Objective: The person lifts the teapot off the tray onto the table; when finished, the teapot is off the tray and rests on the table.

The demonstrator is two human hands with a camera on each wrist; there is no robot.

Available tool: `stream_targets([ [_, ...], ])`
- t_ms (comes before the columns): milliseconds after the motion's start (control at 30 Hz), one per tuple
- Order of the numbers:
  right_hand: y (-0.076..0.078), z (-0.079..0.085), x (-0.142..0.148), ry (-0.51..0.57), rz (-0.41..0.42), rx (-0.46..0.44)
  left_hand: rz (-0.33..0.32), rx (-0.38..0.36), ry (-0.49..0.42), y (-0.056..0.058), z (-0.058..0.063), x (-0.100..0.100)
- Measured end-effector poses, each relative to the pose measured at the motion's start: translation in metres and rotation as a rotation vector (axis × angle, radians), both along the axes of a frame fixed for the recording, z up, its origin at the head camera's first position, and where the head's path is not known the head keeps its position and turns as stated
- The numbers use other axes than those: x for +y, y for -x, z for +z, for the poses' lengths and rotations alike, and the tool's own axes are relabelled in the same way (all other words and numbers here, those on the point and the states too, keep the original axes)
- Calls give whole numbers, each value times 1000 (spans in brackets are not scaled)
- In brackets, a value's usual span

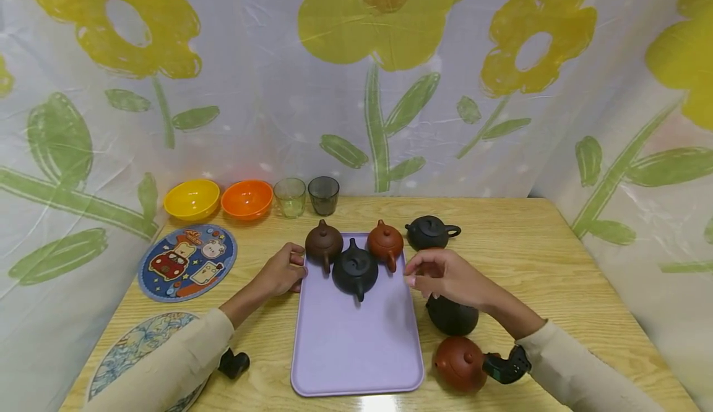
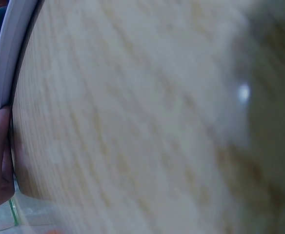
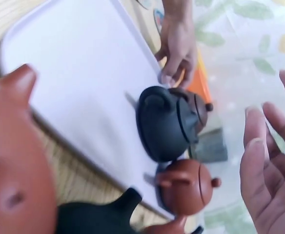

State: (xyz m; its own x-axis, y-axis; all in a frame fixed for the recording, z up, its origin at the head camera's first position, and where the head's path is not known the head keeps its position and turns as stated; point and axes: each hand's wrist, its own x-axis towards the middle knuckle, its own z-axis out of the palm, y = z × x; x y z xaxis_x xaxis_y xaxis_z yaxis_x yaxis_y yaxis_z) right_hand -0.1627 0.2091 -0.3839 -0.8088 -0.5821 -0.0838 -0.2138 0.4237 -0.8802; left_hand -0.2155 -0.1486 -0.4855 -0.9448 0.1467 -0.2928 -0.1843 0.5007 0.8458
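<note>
**Two hands at a tray bearing three teapots**

At far left, a patterned mat, partly hidden by a sleeve, and a blue mat lie on the bench. Farther back, a yellow bowl, an orange bowl, a clear glass and a dark glass form a row. The left hand has its grip clamped on the left rim of the lilac tray. At the tray's far end stand a brown teapot, a black teapot, slightly nearer, and a red teapot. The right hand is near the right rim, grip apart, thumb and fingers separated. Beyond the tray's right side, further black and red teapots stand on the bench.
</note>
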Motion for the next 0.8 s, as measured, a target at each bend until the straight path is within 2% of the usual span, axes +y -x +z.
stream_targets([
  [167,12,1,-22,-46,-57,-4,2,5,0,0,0,0],
  [333,22,-5,-41,-88,-111,-79,5,11,-2,0,0,0],
  [533,31,-17,-56,-139,-123,-143,3,11,-4,-1,0,0],
  [800,37,-31,-67,-155,-129,-171,-4,28,-32,-2,0,1],
])
